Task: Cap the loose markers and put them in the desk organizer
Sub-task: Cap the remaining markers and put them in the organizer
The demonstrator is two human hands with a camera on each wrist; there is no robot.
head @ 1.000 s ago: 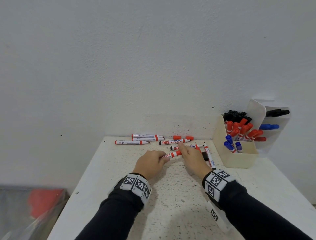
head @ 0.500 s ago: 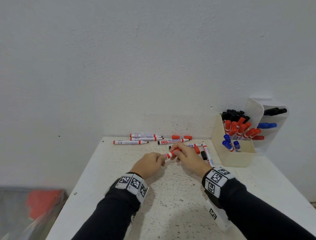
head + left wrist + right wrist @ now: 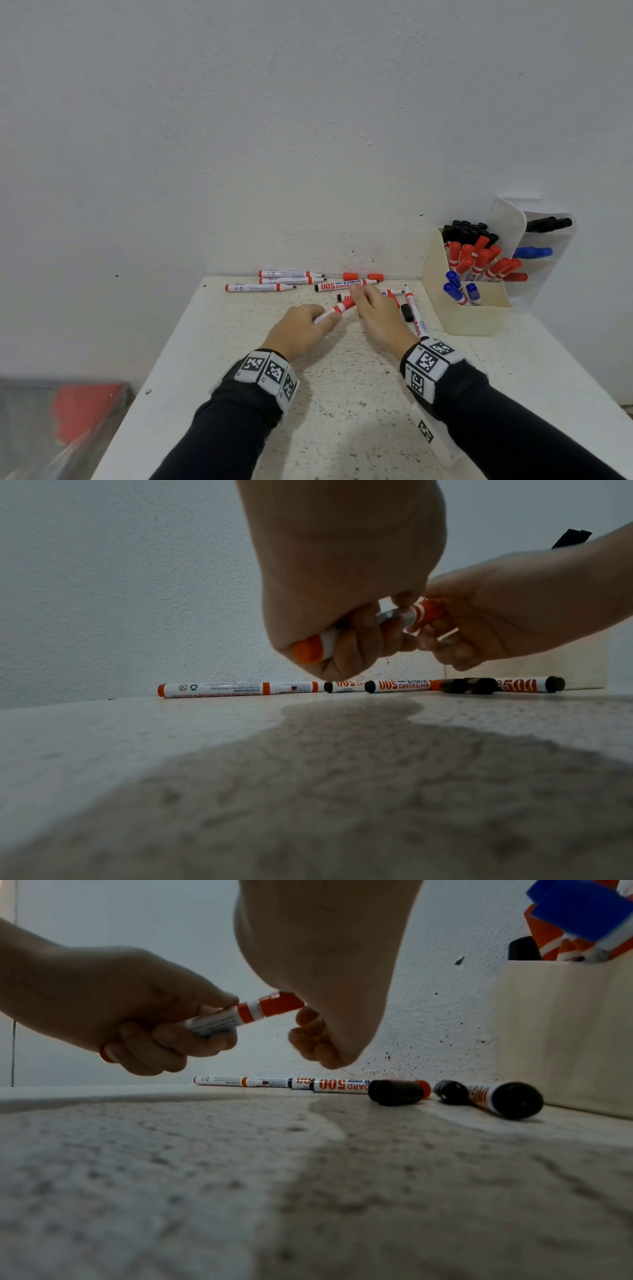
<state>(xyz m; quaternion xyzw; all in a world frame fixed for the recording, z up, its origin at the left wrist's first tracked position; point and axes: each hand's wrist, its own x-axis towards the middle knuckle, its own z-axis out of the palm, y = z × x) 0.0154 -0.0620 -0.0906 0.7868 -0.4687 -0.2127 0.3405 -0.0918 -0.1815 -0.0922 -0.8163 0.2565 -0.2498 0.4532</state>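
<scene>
- The left hand [image 3: 298, 328] hovered just above the desk [image 3: 342, 411], fingers curled around the barrel of a red marker [image 3: 337, 309] that slanted up toward the right.
- The right hand [image 3: 376, 313] met it from the other side, its fingers pinching the red cap [image 3: 277, 1006] seated on that marker's far end.
- Both wrists wore bands printed with black-and-white square codes [image 3: 426, 363].
- Loose markers lay along the wall; one [image 3: 344, 285] read "WHITEBOARD MARKER 500" in red, another [image 3: 219, 690] carried "ATTENTION PLEASE" and a recycling mark.
- Two loose red caps [image 3: 350, 276] sat by the wall, and a black cap [image 3: 397, 1092] lay near the right hand.
- The cream desk organizer [image 3: 476, 315] stood at the right, filled with black, red and blue capped markers.
</scene>
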